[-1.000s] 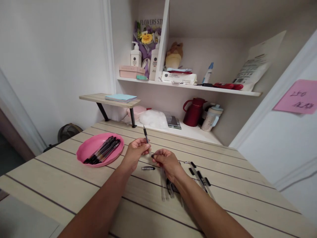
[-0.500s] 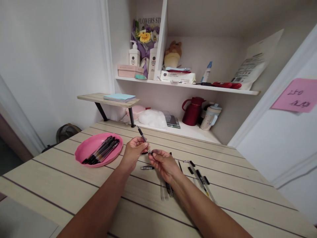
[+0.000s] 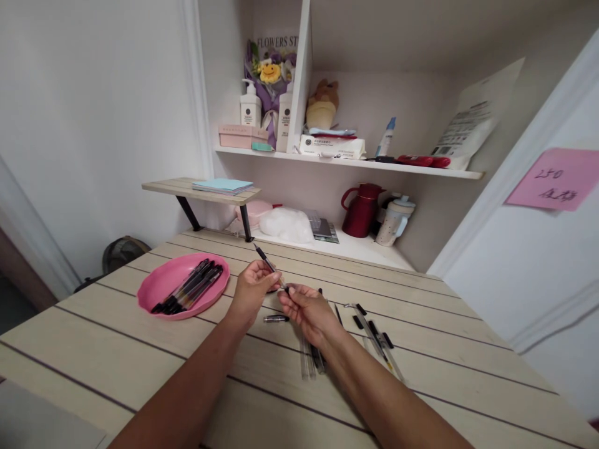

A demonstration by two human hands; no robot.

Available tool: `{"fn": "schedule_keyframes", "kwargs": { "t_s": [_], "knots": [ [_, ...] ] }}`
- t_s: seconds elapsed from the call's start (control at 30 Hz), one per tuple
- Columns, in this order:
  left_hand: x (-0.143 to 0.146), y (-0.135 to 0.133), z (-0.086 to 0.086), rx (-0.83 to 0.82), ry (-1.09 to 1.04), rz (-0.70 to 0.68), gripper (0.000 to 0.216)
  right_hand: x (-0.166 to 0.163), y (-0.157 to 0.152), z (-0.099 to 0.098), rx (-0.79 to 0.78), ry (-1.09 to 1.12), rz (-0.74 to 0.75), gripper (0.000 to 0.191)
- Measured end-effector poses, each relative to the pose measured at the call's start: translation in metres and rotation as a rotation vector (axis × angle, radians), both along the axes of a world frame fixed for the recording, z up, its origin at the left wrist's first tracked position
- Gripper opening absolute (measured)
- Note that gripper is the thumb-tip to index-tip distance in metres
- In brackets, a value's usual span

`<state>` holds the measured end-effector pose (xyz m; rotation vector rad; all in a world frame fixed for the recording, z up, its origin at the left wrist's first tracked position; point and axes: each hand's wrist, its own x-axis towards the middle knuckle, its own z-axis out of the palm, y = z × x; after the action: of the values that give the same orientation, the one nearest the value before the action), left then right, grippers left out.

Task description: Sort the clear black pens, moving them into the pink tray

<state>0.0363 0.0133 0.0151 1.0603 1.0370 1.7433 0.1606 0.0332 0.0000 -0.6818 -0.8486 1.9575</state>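
My left hand (image 3: 251, 288) is closed round a black pen (image 3: 264, 259) that slants up and to the left above the wooden table (image 3: 140, 349). My right hand (image 3: 305, 310) pinches the pen's lower end, touching my left fingers. A small dark pen part (image 3: 276, 318) lies on the table just below both hands. Several clear pen barrels (image 3: 309, 363) lie under my right wrist, and more pen pieces (image 3: 374, 333) lie to its right. A pink dish (image 3: 185, 284) with several black pens (image 3: 189, 287) sits left of my left hand.
A small raised wooden shelf (image 3: 201, 190) with a blue notebook stands at the table's back left. Behind it, a white alcove holds a red jug (image 3: 360, 209), a cup (image 3: 392, 221), bottles and a flower bouquet. A pink note (image 3: 555, 178) hangs on the right wall.
The pen in my left hand has tilted from nearly upright to slanting left. My right hand has moved up to meet the left and now pinches the pen's lower end.
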Motion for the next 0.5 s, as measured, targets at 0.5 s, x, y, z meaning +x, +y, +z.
{"fn": "schedule_keyframes", "kwargs": {
  "t_s": [0.5],
  "knots": [
    [-0.0004,-0.0005,0.0016,-0.027,-0.062,-0.004,0.026,0.0018,0.0008,0.0001,0.224,-0.246,-0.045,0.028]
  ]
}}
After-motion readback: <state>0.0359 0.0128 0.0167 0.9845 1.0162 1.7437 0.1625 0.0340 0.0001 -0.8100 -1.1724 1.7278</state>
